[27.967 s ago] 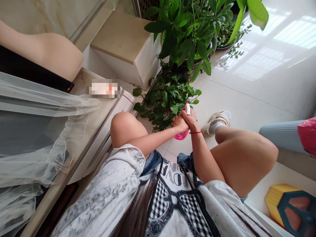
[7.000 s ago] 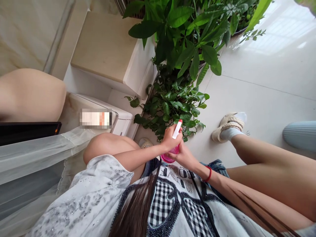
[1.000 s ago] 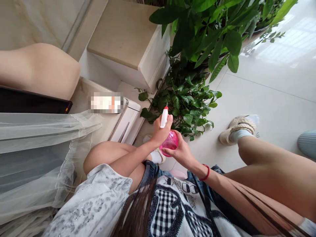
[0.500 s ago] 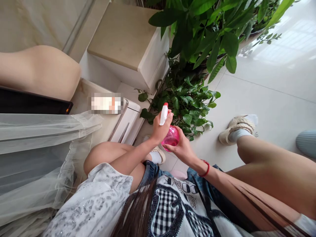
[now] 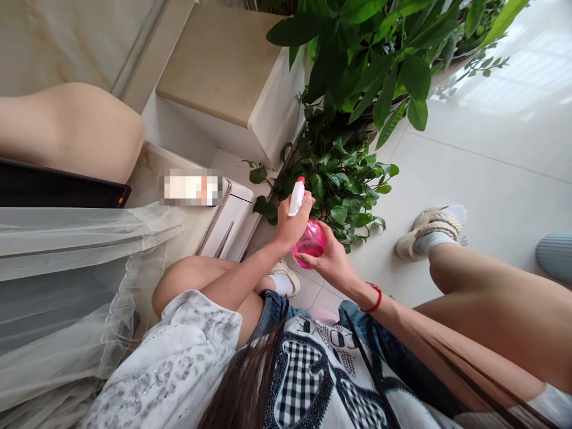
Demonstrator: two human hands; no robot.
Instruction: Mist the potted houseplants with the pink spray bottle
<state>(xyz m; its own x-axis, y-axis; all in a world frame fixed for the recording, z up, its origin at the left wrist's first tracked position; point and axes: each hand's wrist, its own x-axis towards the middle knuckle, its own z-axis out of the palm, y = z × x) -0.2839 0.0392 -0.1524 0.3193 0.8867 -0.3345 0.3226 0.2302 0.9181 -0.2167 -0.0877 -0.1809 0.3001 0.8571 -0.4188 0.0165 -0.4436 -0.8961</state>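
A small pink spray bottle (image 5: 314, 238) with a white head and red nozzle tip is held between both hands in front of my knees. My left hand (image 5: 291, 223) is wrapped round the white spray head. My right hand (image 5: 328, 262), with a red band at the wrist, cups the round pink body from below. The nozzle points toward a low leafy green plant (image 5: 339, 190) on the floor just beyond the hands. A taller plant with large leaves (image 5: 375, 53) stands behind it.
A white cabinet with a beige top (image 5: 232, 83) stands left of the plants. A low white unit (image 5: 227, 220) with sheer white fabric (image 5: 67, 268) is at the left. Glossy white floor tiles (image 5: 482, 167) spread to the right. My sandalled foot (image 5: 429, 229) rests there.
Both hands have lifted the bottle a little higher and nearer the low plant over the last second. The grip looks the same.
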